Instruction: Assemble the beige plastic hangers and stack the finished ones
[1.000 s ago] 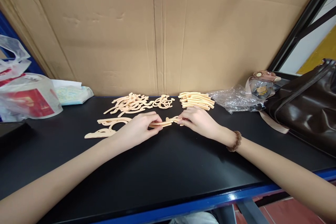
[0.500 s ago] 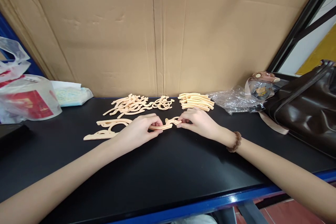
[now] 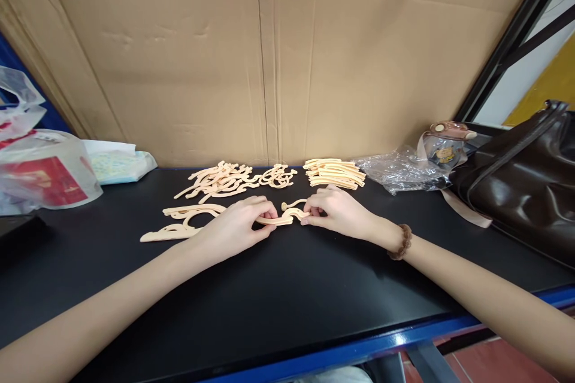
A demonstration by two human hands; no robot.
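Left hand (image 3: 251,218): thumb and fingers pinched on a flat strip (image 3: 284,221). Right hand (image 3: 335,213): fingertips closed on a curved piece (image 3: 294,213), its near end meeting the strip's in the gap between the hands. Cannot tell whether the ends interlock or only touch.

Beyond the hands: a tangled heap (image 3: 220,178) past the left, a cluster of hooks (image 3: 276,177) past the gap, stacked strips (image 3: 335,172) just past the right. Larger flat pieces (image 3: 168,232) lie beside the left wrist, partly hidden by the forearm.

Risks, judged: uneven pressure or a twist could make the ends slip apart; forcing them misaligned could crack the thin curve. A leftward sweep of the left forearm could shift the flat pieces.
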